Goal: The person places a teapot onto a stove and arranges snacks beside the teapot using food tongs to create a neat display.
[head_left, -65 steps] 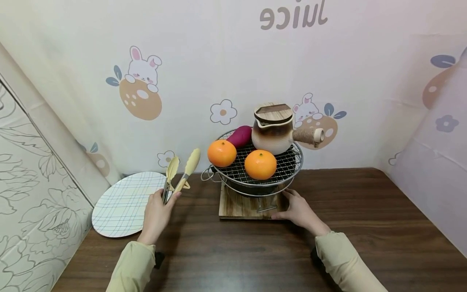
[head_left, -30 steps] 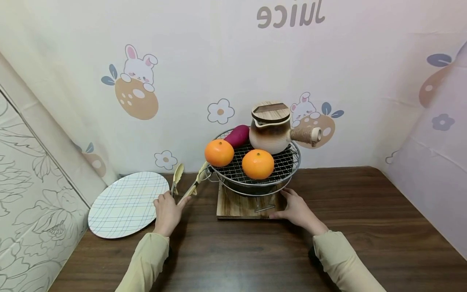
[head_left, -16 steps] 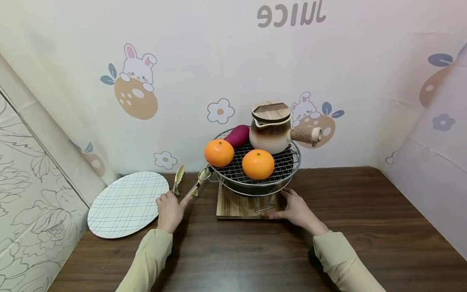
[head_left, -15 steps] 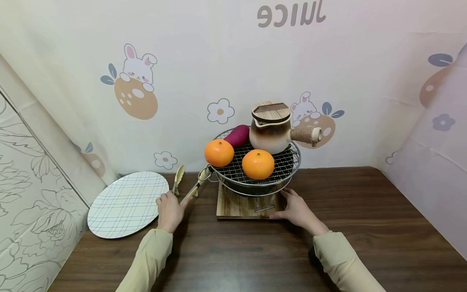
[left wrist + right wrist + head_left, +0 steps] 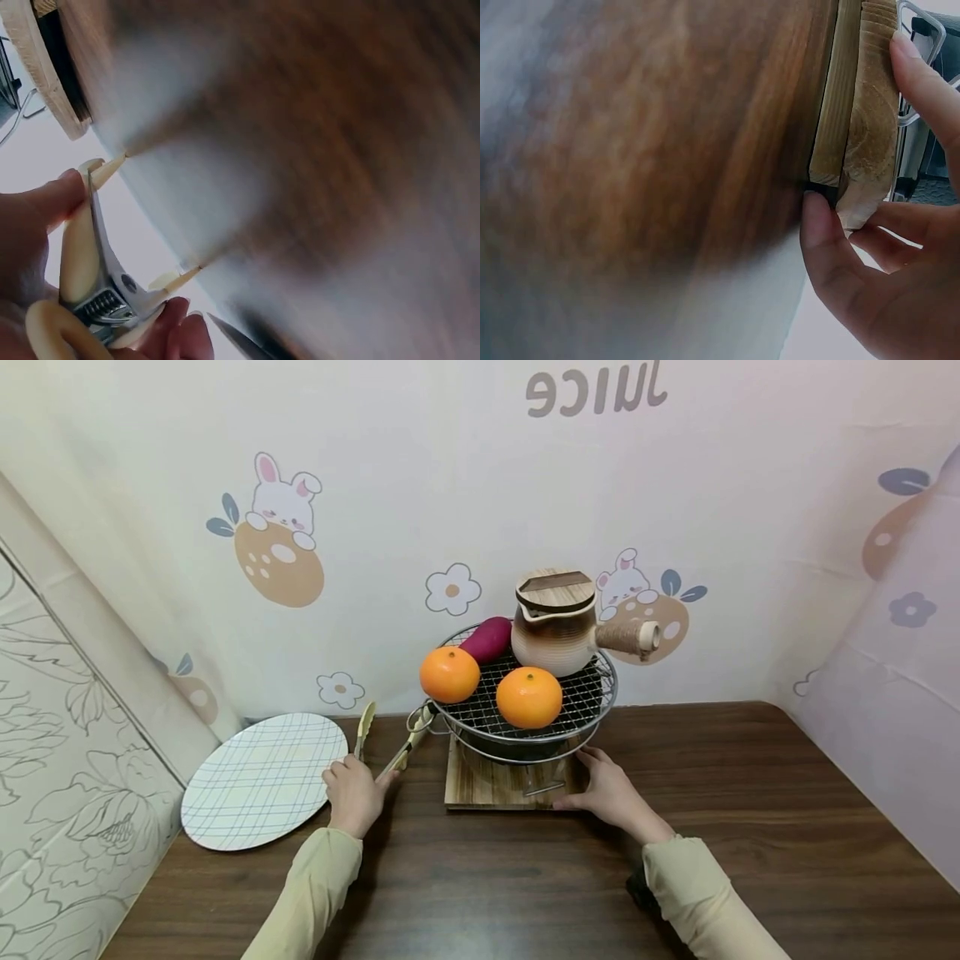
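Note:
My left hand holds a pair of tongs with cream tips, left of the grill. Their two arms stand spread apart, and one tip overlaps the ring handle on the grill's side. In the left wrist view, the tongs' spring pivot shows between my thumb and fingers. My right hand grips the front right corner of a wooden board, thumb at the front edge and fingers along the side. On this board stands a round grill with a wire mesh top.
On the mesh sit two oranges, a purple sweet potato and a lidded clay teapot whose handle sticks out right. A checked oval plate lies at the left of the dark wooden table. A printed curtain hangs close behind.
My left hand has moved right with the tongs, and their tips have come lower, one reaching the grill's ring handle. The tongs stay spread. My right hand keeps its place on the board.

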Demonstrator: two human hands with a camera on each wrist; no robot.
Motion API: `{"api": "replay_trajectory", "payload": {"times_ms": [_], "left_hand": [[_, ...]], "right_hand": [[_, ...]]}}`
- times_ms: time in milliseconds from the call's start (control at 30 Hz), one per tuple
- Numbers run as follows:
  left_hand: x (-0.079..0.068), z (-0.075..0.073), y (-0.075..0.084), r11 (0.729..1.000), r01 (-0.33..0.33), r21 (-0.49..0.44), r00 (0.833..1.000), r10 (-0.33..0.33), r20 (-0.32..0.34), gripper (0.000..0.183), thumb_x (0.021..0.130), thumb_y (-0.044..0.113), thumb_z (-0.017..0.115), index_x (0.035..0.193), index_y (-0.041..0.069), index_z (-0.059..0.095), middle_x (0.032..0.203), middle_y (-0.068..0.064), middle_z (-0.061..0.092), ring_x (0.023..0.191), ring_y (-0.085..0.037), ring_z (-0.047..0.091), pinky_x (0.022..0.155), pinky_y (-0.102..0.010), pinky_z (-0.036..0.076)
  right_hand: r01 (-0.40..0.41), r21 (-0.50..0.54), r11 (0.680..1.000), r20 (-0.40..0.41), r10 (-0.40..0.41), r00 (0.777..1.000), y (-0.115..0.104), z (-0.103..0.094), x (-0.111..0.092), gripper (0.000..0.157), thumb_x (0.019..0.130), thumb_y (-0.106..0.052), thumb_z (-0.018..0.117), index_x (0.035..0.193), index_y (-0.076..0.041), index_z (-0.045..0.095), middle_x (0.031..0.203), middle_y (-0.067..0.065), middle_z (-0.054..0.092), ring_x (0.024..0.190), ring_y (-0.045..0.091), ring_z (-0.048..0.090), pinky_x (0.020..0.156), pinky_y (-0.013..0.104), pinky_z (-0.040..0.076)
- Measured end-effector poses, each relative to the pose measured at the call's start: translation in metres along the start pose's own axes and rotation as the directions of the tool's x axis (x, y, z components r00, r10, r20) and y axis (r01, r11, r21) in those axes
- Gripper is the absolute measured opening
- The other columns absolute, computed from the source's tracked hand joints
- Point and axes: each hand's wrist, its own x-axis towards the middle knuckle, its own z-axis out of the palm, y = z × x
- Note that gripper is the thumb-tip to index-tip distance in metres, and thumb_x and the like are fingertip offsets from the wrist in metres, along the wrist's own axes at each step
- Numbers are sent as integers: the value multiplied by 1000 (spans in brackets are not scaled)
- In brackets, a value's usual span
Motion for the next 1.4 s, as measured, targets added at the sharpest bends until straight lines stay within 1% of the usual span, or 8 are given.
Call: {"api": "replay_trajectory", "payload": {"times_ms": [167, 467, 700, 867, 1000, 1100, 1267, 1400], "left_hand": [[1, 0, 0, 998, 65, -9, 997, -64, 30, 59, 80, 35, 76, 92, -15, 47, 93, -37, 49, 89, -47, 45, 64, -51, 42], [0, 5, 0, 992, 86, 98, 996, -88, 24, 67, 77, 39, 77, 97, -19, 49, 94, -37, 53, 91, -48, 49, 72, -53, 43], [5, 10, 3, 990, 93, 109, 995, -97, 36, 69, 77, 41, 76, 100, -18, 49, 97, -36, 53, 94, -47, 49, 76, -53, 42], [6, 9, 2, 987, 82, 140, 994, -92, 66, 81, 79, 49, 73, 109, -22, 47, 102, -37, 52, 97, -47, 49, 77, -53, 44], [4, 6, 1, 988, 35, 149, 997, -46, 66, 88, 84, 51, 67, 124, -24, 42, 109, -39, 50, 101, -48, 48, 79, -54, 45], [-1, 1, 2, 990, -25, 139, 999, 18, 48, 82, 88, 47, 65, 131, -20, 41, 112, -38, 49, 102, -48, 48, 78, -54, 45], [-19, -9, 16, 986, -146, 87, 989, 145, 14, 71, 90, 41, 64, 136, -8, 44, 122, -31, 51, 112, -47, 48, 85, -54, 45], [-36, -17, 31, 971, -223, 88, 975, 224, 0, 71, 88, 44, 65, 140, 0, 45, 133, -25, 51, 123, -45, 46, 96, -55, 43]], "right_hand": [[3, -3, 1000, 3, -3, 1000, -2, 0, 1, 106, 68, -43, 85, 141, 15, 34, 149, 34, 31, 130, 51, 40, 101, 58, 41], [0, -1, 1000, 7, 0, 1000, 0, -1, 4, 107, 68, -43, 85, 141, 15, 33, 149, 34, 30, 130, 50, 41, 101, 57, 42], [-8, -5, 1000, 14, 8, 1000, 3, -2, 7, 107, 68, -43, 85, 141, 15, 33, 149, 35, 30, 130, 51, 41, 101, 58, 42], [-11, 1, 1000, 25, 11, 1000, 4, -1, 10, 107, 68, -42, 85, 141, 16, 33, 148, 36, 29, 130, 52, 41, 102, 58, 41], [-11, 0, 1000, 38, 11, 999, 5, -1, 12, 106, 69, -42, 84, 141, 16, 33, 148, 37, 29, 132, 52, 39, 103, 58, 41], [-9, -26, 1000, 64, 11, 998, 2, -3, 10, 104, 73, -44, 81, 142, 15, 32, 149, 37, 27, 134, 52, 37, 104, 58, 39], [16, -179, 984, 97, 2, 995, -6, -6, -1, 95, 79, -44, 76, 142, 14, 34, 149, 37, 29, 128, 54, 42, 100, 60, 40], [5, -271, 963, 75, 16, 997, -17, -6, -14, 92, 80, -42, 75, 145, 9, 33, 150, 34, 29, 122, 58, 44, 95, 64, 42]]}}
